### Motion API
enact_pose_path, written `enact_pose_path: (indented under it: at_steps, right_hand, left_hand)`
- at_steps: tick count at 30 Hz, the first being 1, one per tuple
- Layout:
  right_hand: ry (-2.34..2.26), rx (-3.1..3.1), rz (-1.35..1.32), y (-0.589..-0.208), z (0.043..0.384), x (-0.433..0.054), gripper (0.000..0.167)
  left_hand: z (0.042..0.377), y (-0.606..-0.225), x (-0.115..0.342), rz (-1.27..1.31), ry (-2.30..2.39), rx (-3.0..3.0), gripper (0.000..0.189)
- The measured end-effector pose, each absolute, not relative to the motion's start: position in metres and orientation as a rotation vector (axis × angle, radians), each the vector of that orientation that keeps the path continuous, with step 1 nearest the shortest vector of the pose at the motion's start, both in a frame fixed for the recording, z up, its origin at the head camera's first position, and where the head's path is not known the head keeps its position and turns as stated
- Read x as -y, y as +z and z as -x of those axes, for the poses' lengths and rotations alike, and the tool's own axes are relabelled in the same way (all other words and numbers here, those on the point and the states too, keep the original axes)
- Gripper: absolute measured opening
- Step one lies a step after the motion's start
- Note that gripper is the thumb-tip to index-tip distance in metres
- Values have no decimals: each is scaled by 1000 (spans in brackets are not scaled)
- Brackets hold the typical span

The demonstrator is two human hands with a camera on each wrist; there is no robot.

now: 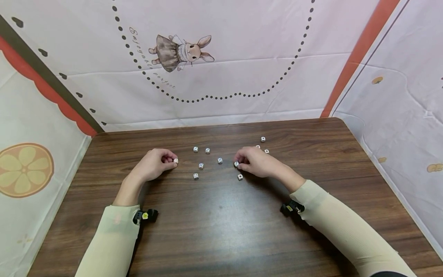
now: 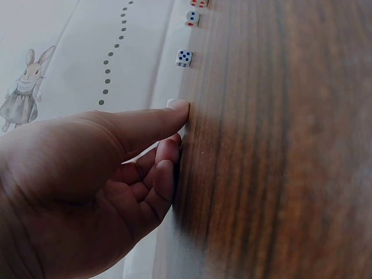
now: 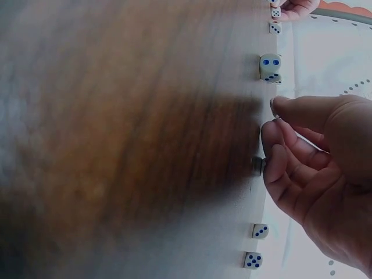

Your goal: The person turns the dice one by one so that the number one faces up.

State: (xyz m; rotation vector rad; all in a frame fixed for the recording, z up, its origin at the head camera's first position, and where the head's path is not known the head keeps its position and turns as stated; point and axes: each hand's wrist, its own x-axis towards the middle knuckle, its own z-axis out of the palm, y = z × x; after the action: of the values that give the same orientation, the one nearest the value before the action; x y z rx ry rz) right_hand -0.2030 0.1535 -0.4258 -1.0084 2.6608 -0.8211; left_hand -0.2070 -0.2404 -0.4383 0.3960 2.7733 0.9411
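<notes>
Near the left of the table my left hand [image 1: 156,164] pinches a small white die [image 1: 175,161] with red dots between thumb and fingertips. In the left wrist view only a white corner of that die shows past the thumb [image 2: 154,123]. My right hand [image 1: 257,161] is right of the middle, thumb and index finger around a white die [image 1: 236,164] with dark dots; the right wrist view hides it behind the fingertips [image 3: 272,132]. Just nearer the front lies another die [image 1: 240,177]. Both hands are low over the tabletop.
Between the hands are several dice, among them one [image 1: 220,161] near the middle and one [image 1: 195,176] closer to the front. More dice, such as one [image 1: 263,139], lie behind the right hand. A printed cloth [image 1: 221,77] hangs along the brown table's [image 1: 221,231] back edge.
</notes>
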Motion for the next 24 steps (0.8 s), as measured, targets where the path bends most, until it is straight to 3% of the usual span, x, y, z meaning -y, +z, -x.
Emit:
enact_pose_path:
  at_steps: [24]
  right_hand:
    - [-813,-2648,912,-424,202,-152,7]
  left_hand:
    - [204,-436,240,-412,947,-2762,12]
